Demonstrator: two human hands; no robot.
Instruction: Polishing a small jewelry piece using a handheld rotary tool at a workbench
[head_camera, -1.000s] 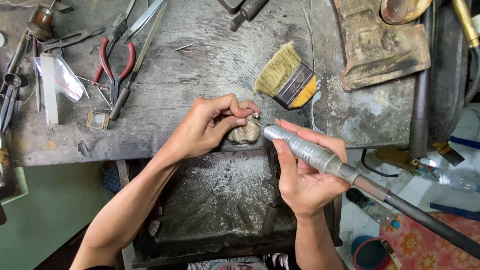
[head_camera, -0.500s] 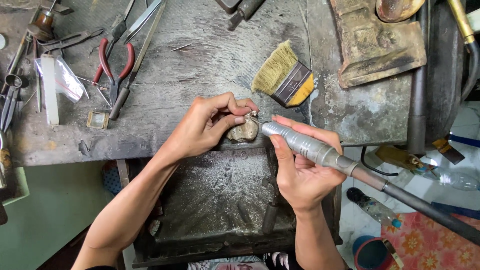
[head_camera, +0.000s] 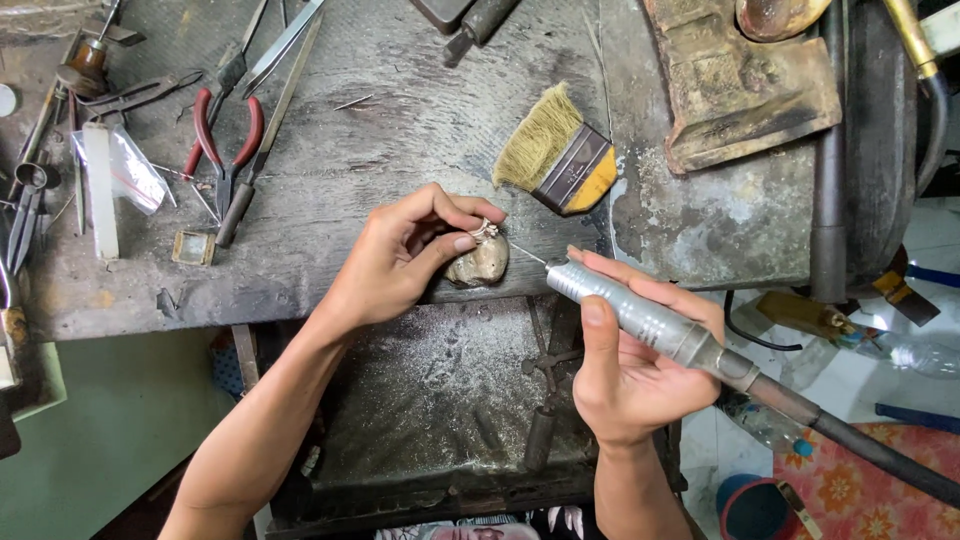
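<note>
1. Partly hidden, a small ring (head_camera: 484, 229) sat pinched between thumb and forefinger of the left hand (head_camera: 405, 258), over a lump (head_camera: 480, 262) at the workbench (head_camera: 400, 120) front edge.
2. Right hand (head_camera: 630, 360) fingers wrapped a metal handpiece (head_camera: 640, 318), its thin bit just beside the ring.
3. A brush (head_camera: 555, 160) lay behind, apart.

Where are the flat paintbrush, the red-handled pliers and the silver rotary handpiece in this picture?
flat paintbrush (head_camera: 560, 160), head view, on the dark metal band between bristles and handle.
red-handled pliers (head_camera: 225, 135), head view, between its two red grips.
silver rotary handpiece (head_camera: 625, 310), head view, on the ribbed barrel in the right hand (head_camera: 640, 375).
</note>
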